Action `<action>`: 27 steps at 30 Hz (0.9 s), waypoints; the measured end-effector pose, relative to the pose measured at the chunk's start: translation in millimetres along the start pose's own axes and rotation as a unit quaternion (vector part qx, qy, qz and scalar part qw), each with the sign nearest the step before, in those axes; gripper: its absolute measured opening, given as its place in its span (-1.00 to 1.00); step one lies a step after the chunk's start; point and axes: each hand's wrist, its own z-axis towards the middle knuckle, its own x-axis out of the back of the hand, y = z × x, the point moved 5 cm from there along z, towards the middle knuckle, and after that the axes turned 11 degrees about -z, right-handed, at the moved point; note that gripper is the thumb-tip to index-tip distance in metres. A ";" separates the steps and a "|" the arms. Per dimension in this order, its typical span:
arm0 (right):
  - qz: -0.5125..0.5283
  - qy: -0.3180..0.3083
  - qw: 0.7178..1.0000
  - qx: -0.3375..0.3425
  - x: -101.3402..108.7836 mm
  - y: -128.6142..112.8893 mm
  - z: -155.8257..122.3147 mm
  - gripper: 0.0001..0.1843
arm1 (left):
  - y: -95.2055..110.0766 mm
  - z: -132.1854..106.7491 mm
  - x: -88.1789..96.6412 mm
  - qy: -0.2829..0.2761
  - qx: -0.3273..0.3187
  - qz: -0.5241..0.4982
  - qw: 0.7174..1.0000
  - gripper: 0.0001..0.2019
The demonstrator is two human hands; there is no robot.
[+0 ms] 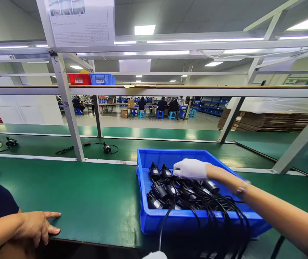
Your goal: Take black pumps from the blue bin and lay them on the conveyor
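Note:
My right hand (190, 169), in a white glove, reaches into the blue bin (208, 215) from the right. Its fingers are curled down over a small black pump (180, 178), which they mostly cover. Several more black pumps with pale labels (159, 190) lie packed around it. Their black cables (224, 212) drape over the bin's near wall. At the bottom edge only the top of my gloved left hand (156, 255) shows. One cable (165, 221) runs from the bin straight down into that hand; the fingers themselves are below the frame.
A co-worker's bare hand (36, 225) rests on the green table (89, 201) at left. Beyond the white strip lie a pump with cable (106, 148) and another (11, 142). Metal posts (68, 108) carry a shelf with red (79, 79) and blue boxes (102, 79). People sit far back.

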 end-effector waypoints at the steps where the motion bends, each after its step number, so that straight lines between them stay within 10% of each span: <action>1: -0.010 -0.031 0.999 -0.018 -6.4 2.0 21.5 -0.60 | 2.3 3.5 -0.8 -0.005 0.001 0.006 1.000 -0.41; 7: -0.019 -0.199 0.979 -0.027 -64.2 -8.8 74.2 -0.68 | 21.0 34.7 -4.3 -0.041 0.063 0.017 0.997 -0.55; 12: -0.005 -0.136 0.987 -0.082 -63.5 13.1 54.0 -0.68 | 25.3 60.2 -12.0 -0.059 0.105 -0.041 0.992 -0.73; 19: 0.030 -0.053 0.992 -0.106 -37.1 6.3 -1.1 -0.51 | 26.4 67.8 -15.9 -0.094 0.169 0.013 0.981 -0.29; 27: -0.005 -0.048 0.999 -0.024 -46.8 -66.3 61.9 -0.60 | 14.6 49.8 -8.5 -0.053 0.171 0.081 0.981 -0.08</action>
